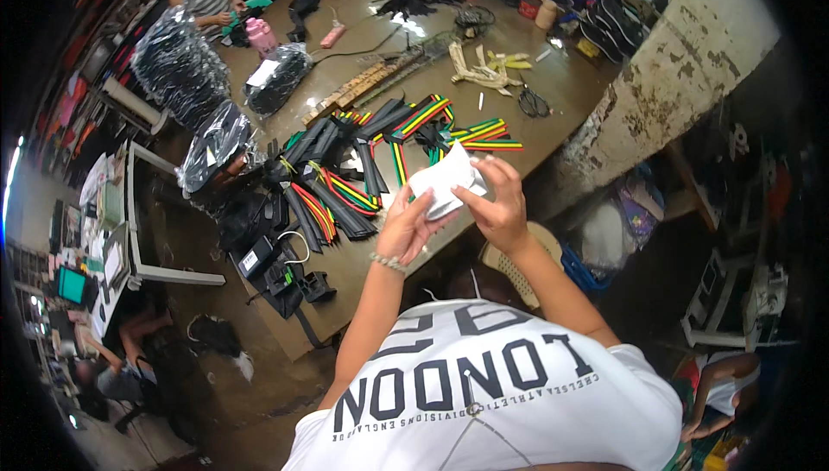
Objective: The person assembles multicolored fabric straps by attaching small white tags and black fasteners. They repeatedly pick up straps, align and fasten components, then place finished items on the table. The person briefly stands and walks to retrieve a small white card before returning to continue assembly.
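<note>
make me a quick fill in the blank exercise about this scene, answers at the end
1. The left hand and right hand hold a thin item that is ____ in colour.
2. A bracelet circles the person's ____ wrist.
3. The bottle on the table is coloured ____.
4. The striped bands combine black, red, yellow and ____.

Missing words: white; left; pink; green

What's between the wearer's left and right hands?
A folded white sheet, pinched by both the left hand and the right hand. Head view shows it; paper or cloth, can't tell.
</note>
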A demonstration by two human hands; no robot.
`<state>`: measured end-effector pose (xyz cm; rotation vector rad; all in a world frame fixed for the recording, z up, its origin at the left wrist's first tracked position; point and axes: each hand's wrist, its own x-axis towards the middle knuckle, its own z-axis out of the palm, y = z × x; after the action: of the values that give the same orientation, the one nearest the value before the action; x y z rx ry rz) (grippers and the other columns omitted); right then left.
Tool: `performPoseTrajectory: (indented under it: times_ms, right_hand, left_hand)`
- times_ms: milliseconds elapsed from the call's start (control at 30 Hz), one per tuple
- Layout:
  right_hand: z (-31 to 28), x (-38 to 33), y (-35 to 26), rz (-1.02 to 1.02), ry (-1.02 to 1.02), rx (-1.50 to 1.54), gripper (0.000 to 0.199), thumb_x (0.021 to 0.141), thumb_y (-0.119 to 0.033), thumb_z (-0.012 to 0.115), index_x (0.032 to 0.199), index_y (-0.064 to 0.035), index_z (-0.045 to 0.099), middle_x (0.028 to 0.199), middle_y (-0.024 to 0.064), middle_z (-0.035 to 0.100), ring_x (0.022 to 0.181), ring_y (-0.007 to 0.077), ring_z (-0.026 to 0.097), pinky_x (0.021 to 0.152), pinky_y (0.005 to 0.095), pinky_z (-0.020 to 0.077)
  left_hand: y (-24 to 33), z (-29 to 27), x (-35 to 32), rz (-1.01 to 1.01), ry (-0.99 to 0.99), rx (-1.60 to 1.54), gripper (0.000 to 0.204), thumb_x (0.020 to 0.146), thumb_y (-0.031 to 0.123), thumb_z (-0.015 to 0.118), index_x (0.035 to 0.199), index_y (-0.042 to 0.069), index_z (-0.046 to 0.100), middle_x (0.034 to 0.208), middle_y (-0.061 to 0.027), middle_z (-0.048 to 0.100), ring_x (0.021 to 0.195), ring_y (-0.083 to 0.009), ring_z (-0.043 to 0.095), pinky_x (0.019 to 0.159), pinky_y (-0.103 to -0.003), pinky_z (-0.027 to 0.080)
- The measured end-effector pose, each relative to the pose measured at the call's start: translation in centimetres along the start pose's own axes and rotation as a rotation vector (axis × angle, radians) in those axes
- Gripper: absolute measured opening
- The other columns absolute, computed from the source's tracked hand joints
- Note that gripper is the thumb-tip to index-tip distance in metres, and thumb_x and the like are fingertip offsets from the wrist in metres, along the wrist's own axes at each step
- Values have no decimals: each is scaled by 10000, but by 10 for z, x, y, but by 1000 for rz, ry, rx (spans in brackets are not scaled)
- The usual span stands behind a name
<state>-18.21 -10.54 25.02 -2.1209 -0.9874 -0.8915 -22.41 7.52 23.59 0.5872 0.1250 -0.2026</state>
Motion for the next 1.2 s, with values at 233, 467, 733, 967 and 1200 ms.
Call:
performPoseTrajectory:
  times_ms: [233, 467, 733, 967, 1200]
  right_hand:
    - [3, 21, 52, 960, 191, 1509, 593, 915, -147, 609, 1404, -34, 292, 1302, 122, 454, 1192, 195, 480, 917, 362, 504]
    - [42, 67, 178, 1120, -106, 1271, 283, 946, -185, 601, 1115, 41, 576, 944, 55, 643, 810, 91, 616, 678, 240, 543]
    - [68, 144, 331, 931, -489, 1204, 219, 911, -141, 647, 1029, 43, 632, 869, 44, 666, 679, 56, 574, 617, 197, 475]
    - [63, 162, 349, 1136, -368, 1613, 308, 948, -257, 599, 1112, 3, 585, 994, 61, 630, 827, 89, 582, 681, 254, 496]
    - [46, 95, 254, 1257, -383, 1640, 312, 931, -128, 609, 1180, 15, 486, 1043, 89, 600, 928, 152, 614, 801, 312, 546]
  left_hand:
    - [-5, 27, 68, 423, 167, 462, 722, 818, -92, 639, 1427, 52, 278, 1162, -161, 602, 1041, -220, 619, 895, -341, 522]
    - [-21, 47, 189, 406, 253, 369, 765, 785, -133, 635, 1436, 38, 274, 1228, -137, 544, 1095, -224, 588, 941, -354, 505]
    - [2, 61, 304, 209, 473, 795, 370, 827, 75, 718, 1157, -33, 591, 1011, -82, 663, 873, -108, 632, 766, -246, 516]
    - [1, 76, 317, 192, 470, 609, 245, 865, 148, 708, 1015, -37, 654, 889, -54, 697, 751, -64, 631, 679, -206, 499]
    - [-36, 74, 287, 445, 563, 399, 205, 880, 140, 685, 1018, -4, 636, 928, -51, 690, 791, -79, 629, 715, -230, 484]
